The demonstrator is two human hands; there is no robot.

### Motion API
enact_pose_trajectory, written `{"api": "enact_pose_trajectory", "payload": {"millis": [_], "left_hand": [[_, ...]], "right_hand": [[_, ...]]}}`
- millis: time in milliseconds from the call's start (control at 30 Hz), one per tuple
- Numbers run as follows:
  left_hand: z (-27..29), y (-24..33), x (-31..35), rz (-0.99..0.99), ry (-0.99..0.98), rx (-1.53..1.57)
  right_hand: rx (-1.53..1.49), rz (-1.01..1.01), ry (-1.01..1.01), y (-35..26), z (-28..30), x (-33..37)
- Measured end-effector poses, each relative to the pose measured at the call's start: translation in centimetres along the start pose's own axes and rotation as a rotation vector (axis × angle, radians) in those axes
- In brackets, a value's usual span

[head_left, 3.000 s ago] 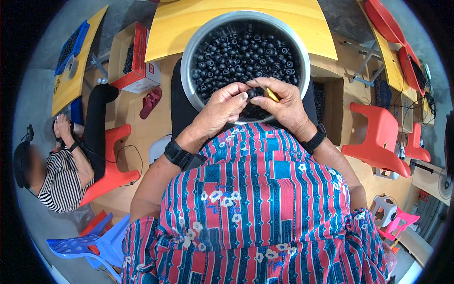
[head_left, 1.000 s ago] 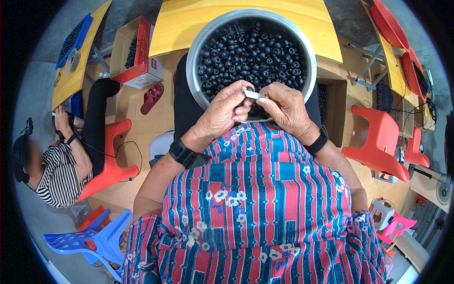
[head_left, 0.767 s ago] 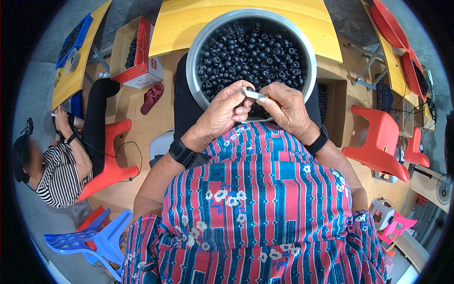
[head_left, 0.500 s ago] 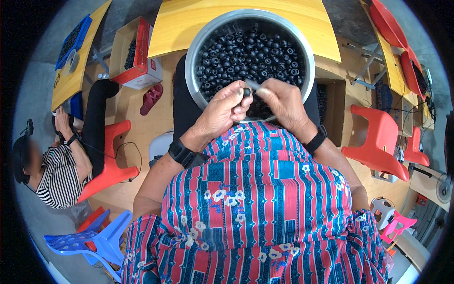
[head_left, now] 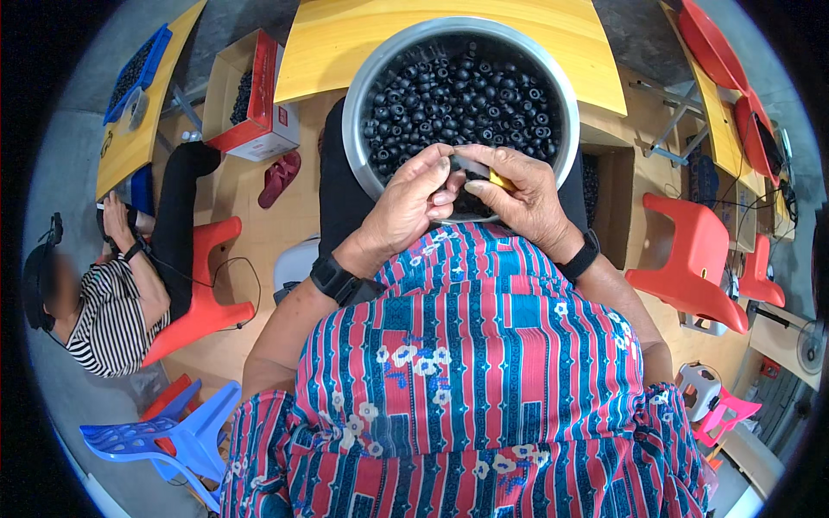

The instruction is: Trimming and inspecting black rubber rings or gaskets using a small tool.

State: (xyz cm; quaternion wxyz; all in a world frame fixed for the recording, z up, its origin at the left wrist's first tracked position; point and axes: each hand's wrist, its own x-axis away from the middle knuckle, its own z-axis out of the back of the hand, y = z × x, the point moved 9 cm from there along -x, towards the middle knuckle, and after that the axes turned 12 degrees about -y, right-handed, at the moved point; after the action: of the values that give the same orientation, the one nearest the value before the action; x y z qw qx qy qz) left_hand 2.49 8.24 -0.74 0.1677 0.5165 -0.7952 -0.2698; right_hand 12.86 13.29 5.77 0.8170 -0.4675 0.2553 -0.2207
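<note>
A silver metal bowl [head_left: 352,121] full of small black round parts [head_left: 458,99], many with a hole in one end, rests at my lap against the table. Over its near rim my left hand [head_left: 401,197] is closed in a pinch on one small black round part, mostly hidden by the fingers. My right hand [head_left: 527,194] grips a small knife with a yellow handle [head_left: 501,181]. Its short grey blade [head_left: 469,163] lies against the left fingertips, at the part. Exactly where the edge meets the part is hidden.
A yellow wooden table [head_left: 596,60] stands in front. To the left are a red-and-white carton [head_left: 268,134], a maroon slipper [head_left: 279,180] and a seated person in a striped shirt [head_left: 121,319]. A brown carton [head_left: 617,186] and red stools [head_left: 682,250] stand at right.
The right hand has turned and closed in on the left, bringing the yellow handle into sight. The black part, plainly visible before, is now mostly covered by fingers.
</note>
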Motion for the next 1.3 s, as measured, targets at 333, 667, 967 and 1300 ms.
{"api": "enact_pose_trajectory", "payload": {"millis": [333, 667, 967, 1300], "left_hand": [[0.9, -0.6, -0.1, -0.004, 0.005, 0.056], [0.6, -1.1, 0.0, 0.049, 0.011, 0.091], [1.3, 0.2, -0.4, 0.053, 0.044, 0.068], [-1.3, 7.8, -2.3, -0.167, 0.374, -1.817]], "right_hand": [[0.327, 0.043, -0.065, -1.3, -0.6, 0.2], [0.292, -0.008, -0.053, -0.5, -0.3, 0.1], [0.011, -0.188, 0.350, 3.2, 3.2, 1.5], [-0.020, -0.173, 0.356, 3.0, 3.2, 1.6]]}}
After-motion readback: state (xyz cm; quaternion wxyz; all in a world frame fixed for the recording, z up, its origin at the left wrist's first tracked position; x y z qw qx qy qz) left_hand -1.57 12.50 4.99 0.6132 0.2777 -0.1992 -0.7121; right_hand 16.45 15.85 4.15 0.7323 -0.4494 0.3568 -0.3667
